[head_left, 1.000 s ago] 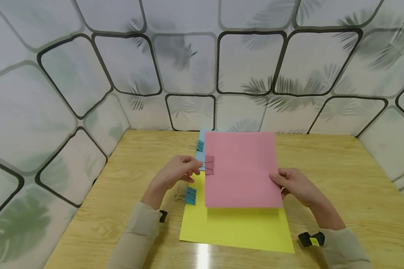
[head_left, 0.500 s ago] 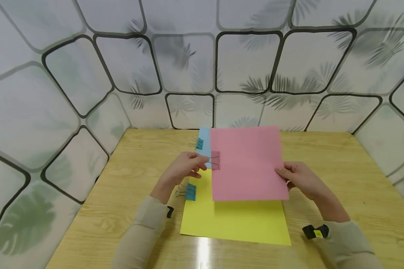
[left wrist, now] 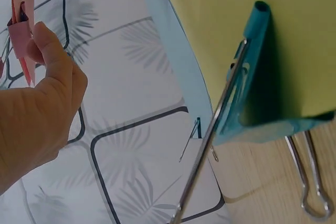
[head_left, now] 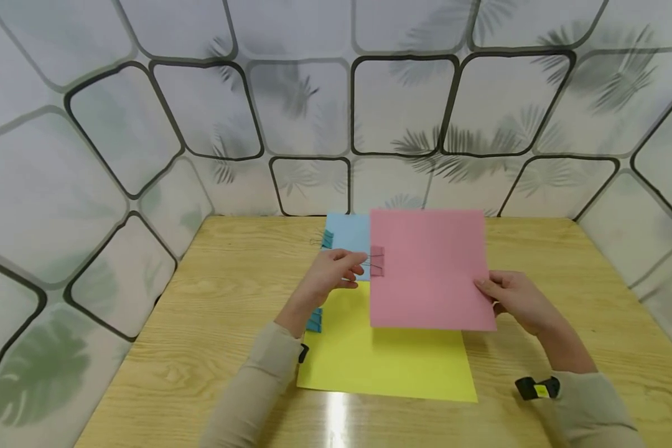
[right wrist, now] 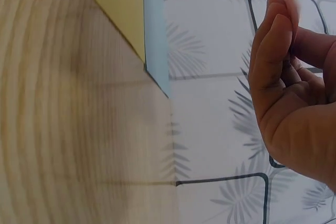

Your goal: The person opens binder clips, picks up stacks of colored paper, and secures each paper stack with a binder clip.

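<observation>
A pink sheet of paper [head_left: 431, 292], perhaps several sheets together, is held up above the table. On its left edge sits a pink binder clip [head_left: 378, 261]. My left hand [head_left: 331, 274] pinches this clip by its wire handles. At the opposite edge, my right hand [head_left: 515, 298] grips the paper with the thumb in front and the fingers behind. Underneath lies yellow paper [head_left: 392, 367] with a blue binder clip [head_left: 315, 320] on its left edge, partly hidden by my left arm. Farther back is light blue paper [head_left: 347, 230] with a teal binder clip [head_left: 327, 239].
The wooden table [head_left: 246, 261] carries the paper stacks. A patterned backdrop [head_left: 308, 118] with leaf prints stands behind and along both sides. In the left wrist view, the near clip's wire handles [left wrist: 315, 203] stick out past the paper's edge.
Both hands have carried the pink paper to the right and a little upward. More of the light blue paper shows, and my left arm now covers part of the near blue clip.
</observation>
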Motion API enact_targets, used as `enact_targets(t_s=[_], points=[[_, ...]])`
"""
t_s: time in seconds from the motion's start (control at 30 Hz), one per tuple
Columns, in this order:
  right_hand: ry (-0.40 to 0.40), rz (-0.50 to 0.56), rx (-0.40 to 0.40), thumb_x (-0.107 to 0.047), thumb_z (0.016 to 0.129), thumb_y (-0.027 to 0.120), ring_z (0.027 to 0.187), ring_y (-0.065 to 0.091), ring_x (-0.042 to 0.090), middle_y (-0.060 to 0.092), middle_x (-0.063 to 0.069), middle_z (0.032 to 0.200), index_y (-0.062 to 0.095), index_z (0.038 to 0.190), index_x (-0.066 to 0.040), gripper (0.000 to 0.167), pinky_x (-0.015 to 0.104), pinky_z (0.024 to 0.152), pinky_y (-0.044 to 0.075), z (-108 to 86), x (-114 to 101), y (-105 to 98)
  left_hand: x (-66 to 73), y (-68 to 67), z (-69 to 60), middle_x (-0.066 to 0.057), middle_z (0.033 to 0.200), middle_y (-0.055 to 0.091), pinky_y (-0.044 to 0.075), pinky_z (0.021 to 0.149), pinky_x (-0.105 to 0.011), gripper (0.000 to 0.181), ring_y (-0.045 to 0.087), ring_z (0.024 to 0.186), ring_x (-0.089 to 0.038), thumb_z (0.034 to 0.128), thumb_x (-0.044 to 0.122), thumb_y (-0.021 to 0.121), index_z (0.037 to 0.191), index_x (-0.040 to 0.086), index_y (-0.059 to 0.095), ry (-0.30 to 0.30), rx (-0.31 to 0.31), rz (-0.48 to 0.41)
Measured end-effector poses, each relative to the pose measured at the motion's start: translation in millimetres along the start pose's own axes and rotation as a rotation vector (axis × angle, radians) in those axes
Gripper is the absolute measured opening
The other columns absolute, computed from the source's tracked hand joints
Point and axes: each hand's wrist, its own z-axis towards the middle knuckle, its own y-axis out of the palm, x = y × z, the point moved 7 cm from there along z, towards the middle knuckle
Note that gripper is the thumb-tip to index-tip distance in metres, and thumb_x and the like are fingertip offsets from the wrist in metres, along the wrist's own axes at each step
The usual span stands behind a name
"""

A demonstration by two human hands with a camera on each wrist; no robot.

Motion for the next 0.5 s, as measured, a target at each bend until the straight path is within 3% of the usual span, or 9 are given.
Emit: enact_targets(t_s=[0.17, 0.37, 0.5], points=[[0.024, -0.009, 0.017, -0.023, 0.107, 0.047, 0.068, 0.064, 0.016, 0.067, 0.001, 0.081, 0.061, 0.113, 0.013, 0.039, 0.034, 0.061, 0.056, -6.8, 7.9, -8.4, -3.0, 11.6, 2.1, -0.011, 0.093, 0.065, 0.059, 0.076, -0.033, 0.041, 0.057, 0.076, -0.02, 0.0951, 0.036, 0.066, 0.115, -0.001, 0.065, -0.036, -0.019, 0.009], [0.053, -0.009, 0.061, -0.026, 0.107, 0.047, 0.075, 0.067, 0.015, 0.069, -0.004, 0.087, 0.061, 0.118, 0.01, 0.04, 0.033, 0.066, 0.057, -15.2, 15.3, -20.8, -1.6, 26.1, 5.3, -0.011, 0.094, 0.067, 0.059, 0.074, -0.032, 0.044, 0.056, 0.077, -0.02, 0.0962, 0.037, 0.065, 0.119, -0.001, 0.062, -0.048, -0.061, 0.033], [0.063, 0.001, 0.081, -0.025, 0.107, 0.047, 0.076, 0.067, 0.013, 0.069, -0.007, 0.089, 0.06, 0.121, 0.011, 0.041, 0.032, 0.066, 0.057, -19.9, 18.2, -27.6, -1.5, 35.8, 8.1, -0.015, 0.097, 0.068, 0.058, 0.072, -0.033, 0.032, 0.057, 0.076, -0.022, 0.0991, 0.035, 0.061, 0.113, 0.007, 0.056, -0.04, -0.102, 0.042]])
